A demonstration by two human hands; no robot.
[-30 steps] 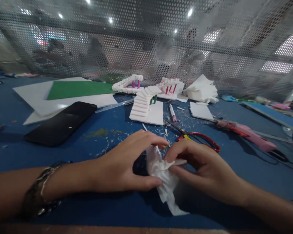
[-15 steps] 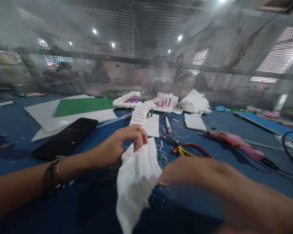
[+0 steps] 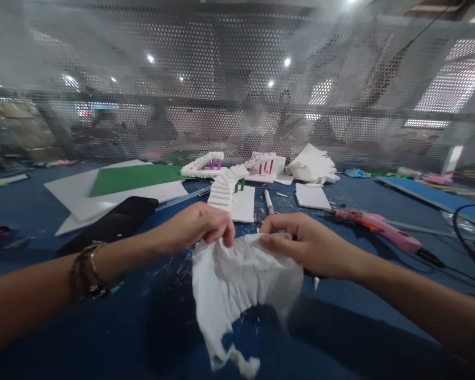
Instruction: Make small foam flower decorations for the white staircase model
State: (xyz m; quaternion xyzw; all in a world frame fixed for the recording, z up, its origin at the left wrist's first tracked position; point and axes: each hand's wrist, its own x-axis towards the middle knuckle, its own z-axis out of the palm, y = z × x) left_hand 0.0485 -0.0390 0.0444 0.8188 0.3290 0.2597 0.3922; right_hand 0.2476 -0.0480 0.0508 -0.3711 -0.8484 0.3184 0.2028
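A thin white tissue (image 3: 241,274) hangs between my two hands above the blue table, creased and with a ragged lower edge. My left hand (image 3: 209,224) pinches its upper left edge. At the upper right, my right hand (image 3: 301,243) grips the same tissue between thumb and fingers. Just beyond my hands stands a small white model staircase (image 3: 224,187) on green posts, set on a white card (image 3: 244,203). A marker (image 3: 268,201) lies behind my right hand, which hides part of it.
A pink glue gun (image 3: 391,229) with a black cable lies to the right. On the left are a black phone (image 3: 122,221) and a green sheet (image 3: 138,178) over white boards. Crumpled tissues (image 3: 312,163) sit near the perforated metal screen (image 3: 221,63).
My right hand has come up and inward and has taken hold of the tissue, which is now spread wider. My right arm now hides the red-and-yellow-handled pliers.
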